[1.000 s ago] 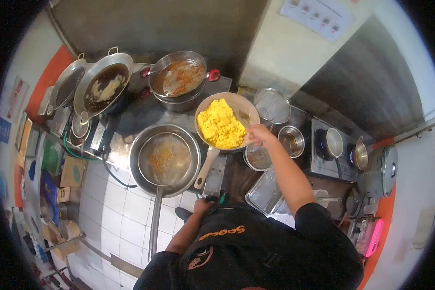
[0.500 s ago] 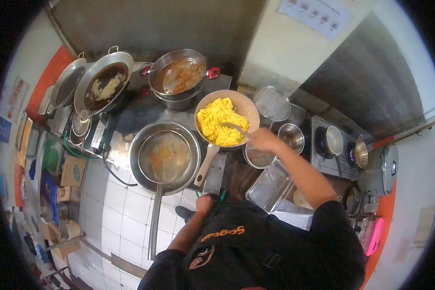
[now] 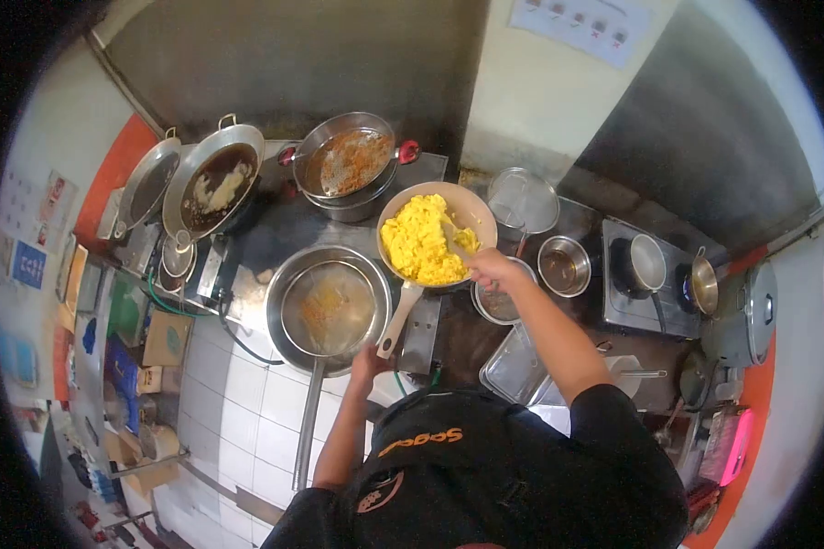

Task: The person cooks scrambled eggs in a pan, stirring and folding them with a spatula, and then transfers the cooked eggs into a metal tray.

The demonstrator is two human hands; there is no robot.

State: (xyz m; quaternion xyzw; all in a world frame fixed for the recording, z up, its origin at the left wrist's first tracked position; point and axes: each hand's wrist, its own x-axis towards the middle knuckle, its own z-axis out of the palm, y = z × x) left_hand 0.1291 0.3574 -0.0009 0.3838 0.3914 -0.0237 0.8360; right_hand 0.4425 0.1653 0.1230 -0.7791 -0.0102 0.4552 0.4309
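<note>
Yellow scrambled egg fills the left part of a beige frying pan. My right hand is closed on a spatula, whose blade rests in the pan beside the egg. Near the end of the pan's handle is my left hand; its fingers are partly hidden and small, so its grip cannot be made out. Just left of that handle, a large steel pan holds a round strainer with brown bits in it.
Two woks with dark oil stand at the back left. A strainer of brown bits sits on a red-handled pot. To the right are a mesh strainer, a steel bowl, metal trays and a stove with small pans.
My left hand has risen from near my body to the pan's handle. The spatula in my right hand has swung through the egg, leaving some at the pan's right side. The view has shifted slightly.
</note>
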